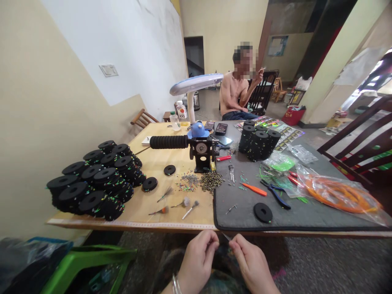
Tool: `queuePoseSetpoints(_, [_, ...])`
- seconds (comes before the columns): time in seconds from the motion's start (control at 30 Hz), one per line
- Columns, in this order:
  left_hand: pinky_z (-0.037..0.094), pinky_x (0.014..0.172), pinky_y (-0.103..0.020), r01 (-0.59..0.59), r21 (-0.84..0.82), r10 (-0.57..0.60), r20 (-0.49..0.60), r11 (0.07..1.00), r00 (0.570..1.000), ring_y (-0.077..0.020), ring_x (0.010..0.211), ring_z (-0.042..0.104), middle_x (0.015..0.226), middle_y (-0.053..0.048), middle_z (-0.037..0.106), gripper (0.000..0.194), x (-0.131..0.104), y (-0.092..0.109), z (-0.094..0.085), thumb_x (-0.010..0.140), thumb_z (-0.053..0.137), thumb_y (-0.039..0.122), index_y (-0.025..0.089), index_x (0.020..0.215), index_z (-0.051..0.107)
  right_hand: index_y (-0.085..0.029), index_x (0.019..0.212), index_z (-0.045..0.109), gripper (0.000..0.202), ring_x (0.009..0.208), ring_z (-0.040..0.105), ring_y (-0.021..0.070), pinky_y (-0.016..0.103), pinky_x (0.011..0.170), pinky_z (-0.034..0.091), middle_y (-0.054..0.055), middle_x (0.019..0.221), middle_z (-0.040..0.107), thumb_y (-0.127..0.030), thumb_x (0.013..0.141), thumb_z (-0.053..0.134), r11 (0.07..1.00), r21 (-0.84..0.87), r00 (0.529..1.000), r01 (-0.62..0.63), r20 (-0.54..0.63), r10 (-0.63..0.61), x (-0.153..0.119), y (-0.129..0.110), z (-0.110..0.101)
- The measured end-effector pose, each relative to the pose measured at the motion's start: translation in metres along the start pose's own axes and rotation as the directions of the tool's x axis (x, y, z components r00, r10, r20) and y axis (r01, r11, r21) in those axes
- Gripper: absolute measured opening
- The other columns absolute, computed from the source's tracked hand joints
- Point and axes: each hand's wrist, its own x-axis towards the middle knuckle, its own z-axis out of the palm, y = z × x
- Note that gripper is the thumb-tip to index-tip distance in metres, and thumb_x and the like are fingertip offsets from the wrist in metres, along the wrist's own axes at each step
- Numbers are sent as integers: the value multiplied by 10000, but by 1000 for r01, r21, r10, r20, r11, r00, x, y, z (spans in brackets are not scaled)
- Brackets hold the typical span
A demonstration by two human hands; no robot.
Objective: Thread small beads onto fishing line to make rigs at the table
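Observation:
My left hand point(199, 255) and my right hand point(249, 261) are held close together just in front of the table edge, fingers closed in pinches. A thin, pointed grey sliver point(226, 236) sticks out from my right fingertips towards the left hand; its kind is too small to tell. What my left fingers pinch, if anything, is hidden. Just beyond the hands, a black foam ring point(263, 212) lies flat on the grey mat point(241, 220). Small brush-like bundles point(190, 210) and piles of tiny dark beads point(211, 181) lie farther up the table.
Stacked black foam spools point(92, 200) crowd the left side, with more spools point(259, 143) at the back right. A black winding device point(202, 153) stands mid-table before a lamp point(196, 83). Blue-handled pliers point(277, 196) and bagged orange tubing point(339, 192) lie right. A person point(234, 92) sits beyond.

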Motion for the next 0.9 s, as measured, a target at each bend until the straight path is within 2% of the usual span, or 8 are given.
queuePoseSetpoints(0.17, [378, 629, -236, 18, -40, -18, -11, 999, 1000, -157, 664, 506, 720, -15, 549, 158, 0, 1, -1, 917, 443, 215, 200, 778, 518, -228, 698, 504, 438, 484, 553, 136, 203, 480, 344, -30, 550, 590, -487, 976, 285, 1000, -17, 999, 6, -42, -7, 1, 3, -6])
queuePoseSetpoints(0.3, [379, 598, -231, 110, -211, -122, -44, 971, 992, -145, 629, 488, 684, -2, 529, 179, 2, 2, -2, 900, 489, 258, 192, 738, 525, -233, 778, 544, 444, 526, 603, 156, 217, 516, 385, -12, 597, 629, -503, 977, 252, 991, -131, 993, -10, -120, -6, 15, 8, -33])
queuePoseSetpoints(0.43, [389, 572, -224, 207, -488, -266, -53, 848, 963, -125, 585, 483, 655, 11, 527, 240, 5, 1, -5, 859, 566, 369, 178, 717, 539, -228, 829, 575, 466, 626, 669, 202, 250, 534, 389, 34, 682, 695, -537, 961, 251, 920, -388, 977, -64, -213, -22, 40, 20, -73])
queuePoseSetpoints(0.6, [349, 523, -191, 314, -686, -462, -37, 656, 886, -92, 559, 465, 645, 26, 549, 343, 8, 2, -10, 748, 688, 480, 168, 714, 549, -231, 759, 582, 407, 679, 688, 237, 269, 494, 329, 49, 704, 714, -505, 938, 341, 730, -656, 963, -192, -268, 13, 64, 51, -110])
queuePoseSetpoints(0.73, [307, 502, -161, 346, -776, -548, 0, 528, 836, -69, 559, 458, 659, 39, 556, 375, 8, 3, -10, 694, 735, 485, 167, 741, 541, -231, 769, 618, 406, 684, 673, 234, 281, 493, 328, 53, 722, 707, -512, 919, 366, 661, -729, 962, -179, -271, -39, 68, 78, -121])
queuePoseSetpoints(0.9, [265, 476, -148, 339, -833, -575, 31, 437, 817, -53, 546, 445, 678, 37, 566, 397, 10, 5, -9, 654, 772, 471, 165, 746, 536, -203, 884, 675, 411, 745, 637, 247, 308, 585, 403, 75, 740, 673, -475, 921, 369, 652, -755, 955, -74, -243, -172, 68, 95, -120])
